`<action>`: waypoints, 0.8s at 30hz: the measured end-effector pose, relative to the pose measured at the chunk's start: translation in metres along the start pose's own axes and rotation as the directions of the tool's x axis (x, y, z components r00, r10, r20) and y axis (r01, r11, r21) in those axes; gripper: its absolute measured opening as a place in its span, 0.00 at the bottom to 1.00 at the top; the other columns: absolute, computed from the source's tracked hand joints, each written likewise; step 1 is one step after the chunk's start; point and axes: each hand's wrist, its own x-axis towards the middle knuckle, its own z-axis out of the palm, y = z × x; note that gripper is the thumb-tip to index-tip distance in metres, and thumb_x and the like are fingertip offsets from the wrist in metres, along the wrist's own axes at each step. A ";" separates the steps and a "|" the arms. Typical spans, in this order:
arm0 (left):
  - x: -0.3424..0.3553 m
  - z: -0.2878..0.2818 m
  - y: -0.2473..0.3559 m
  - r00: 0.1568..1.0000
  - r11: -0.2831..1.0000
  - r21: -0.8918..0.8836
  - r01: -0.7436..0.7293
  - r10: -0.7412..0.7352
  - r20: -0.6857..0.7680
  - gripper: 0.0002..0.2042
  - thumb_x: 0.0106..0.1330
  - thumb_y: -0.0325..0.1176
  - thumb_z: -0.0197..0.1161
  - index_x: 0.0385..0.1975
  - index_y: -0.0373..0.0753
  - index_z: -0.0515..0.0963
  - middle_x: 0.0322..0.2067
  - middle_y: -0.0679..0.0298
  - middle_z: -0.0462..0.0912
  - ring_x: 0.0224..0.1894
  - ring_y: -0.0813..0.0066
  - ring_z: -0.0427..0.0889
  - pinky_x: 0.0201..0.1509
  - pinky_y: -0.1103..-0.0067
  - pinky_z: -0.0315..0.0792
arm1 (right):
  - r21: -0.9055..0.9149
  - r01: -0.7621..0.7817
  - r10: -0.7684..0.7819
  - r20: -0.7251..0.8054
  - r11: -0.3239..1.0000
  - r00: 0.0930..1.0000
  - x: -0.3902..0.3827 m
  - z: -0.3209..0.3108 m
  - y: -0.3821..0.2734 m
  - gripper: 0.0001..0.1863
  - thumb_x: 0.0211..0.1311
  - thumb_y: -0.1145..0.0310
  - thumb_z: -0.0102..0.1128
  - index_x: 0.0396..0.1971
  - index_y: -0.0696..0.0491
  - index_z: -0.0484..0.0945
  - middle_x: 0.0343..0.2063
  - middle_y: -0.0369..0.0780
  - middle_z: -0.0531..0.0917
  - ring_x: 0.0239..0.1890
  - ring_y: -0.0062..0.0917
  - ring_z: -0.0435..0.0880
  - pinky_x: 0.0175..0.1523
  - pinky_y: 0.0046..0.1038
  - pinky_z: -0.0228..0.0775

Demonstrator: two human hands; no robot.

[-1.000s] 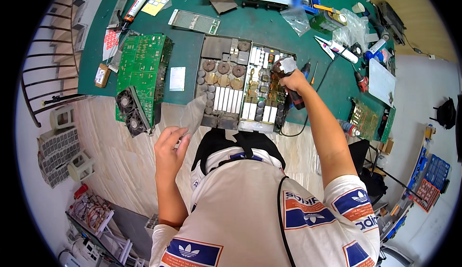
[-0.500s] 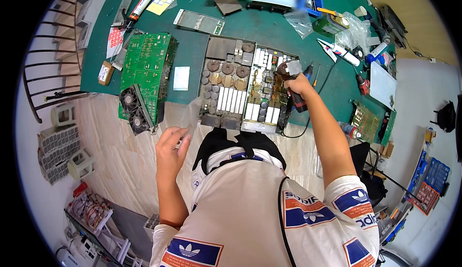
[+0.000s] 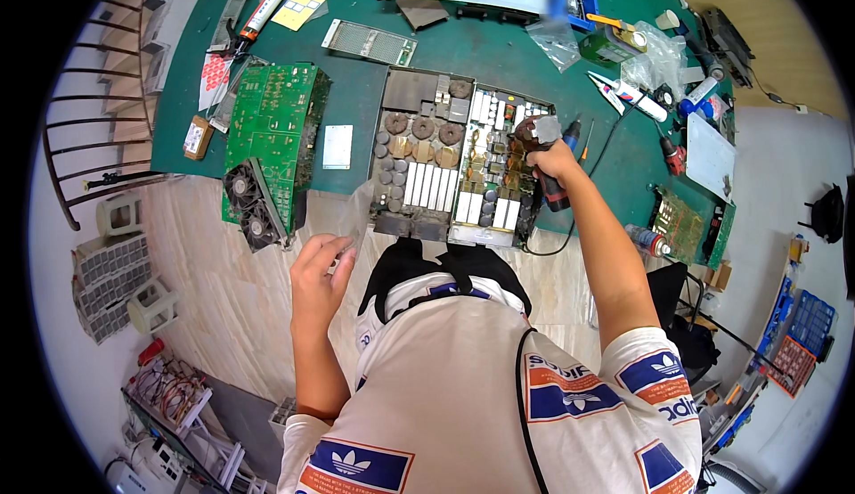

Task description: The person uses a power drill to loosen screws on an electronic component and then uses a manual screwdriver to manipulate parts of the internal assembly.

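My right hand [image 3: 556, 161] is wrapped round the handle of a dark cordless drill [image 3: 533, 134]. The drill stands over the right side of an opened metal unit [image 3: 383, 222], hiding part of its board; where its tip lies I cannot see. Inside the unit are two boards with round capacitors, copper coils and rows of white blocks. My left hand [image 3: 319, 264] is closed near the table's front edge, left of the unit. From its fingers a clear plastic sheet [image 3: 361, 211] rises toward the unit's left side.
A green circuit board [image 3: 267, 124] with black fans [image 3: 251, 200] overhangs the table's front edge at left. Behind the unit lies a perforated metal plate [image 3: 370, 41]. Screwdrivers [image 3: 585, 142], a black cable [image 3: 598, 151], a second drill [image 3: 672, 155] and a spray can [image 3: 648, 241] are at right.
The view has shifted very slightly. Both hands, the drill and the plastic sheet stay in nearly the same places.
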 end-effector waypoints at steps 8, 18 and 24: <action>-0.001 0.000 0.001 1.000 1.000 0.011 0.006 -0.006 -0.006 0.08 0.61 0.19 0.70 0.40 0.29 0.84 0.35 0.57 0.83 0.29 0.71 0.81 0.34 0.79 0.75 | -0.108 0.010 -0.007 0.028 0.994 1.000 0.001 0.000 -0.004 0.11 0.46 0.72 0.70 0.29 0.62 0.81 0.22 0.43 0.85 0.19 0.29 0.85 0.28 0.34 0.78; 0.000 0.001 0.002 1.000 1.000 0.003 0.006 -0.006 0.002 0.09 0.60 0.19 0.70 0.41 0.30 0.84 0.35 0.57 0.83 0.30 0.71 0.81 0.35 0.78 0.76 | -0.135 0.040 -0.038 0.015 0.990 0.999 0.016 0.004 0.007 0.12 0.45 0.70 0.71 0.27 0.63 0.82 0.22 0.43 0.86 0.20 0.29 0.86 0.29 0.34 0.79; -0.001 0.001 0.002 1.000 1.000 0.001 0.002 -0.002 -0.001 0.09 0.60 0.19 0.70 0.41 0.30 0.85 0.36 0.57 0.83 0.30 0.71 0.81 0.35 0.78 0.76 | -0.185 0.023 -0.023 0.002 0.983 1.000 0.009 0.005 0.001 0.13 0.46 0.69 0.71 0.28 0.63 0.83 0.23 0.44 0.87 0.21 0.30 0.87 0.31 0.34 0.80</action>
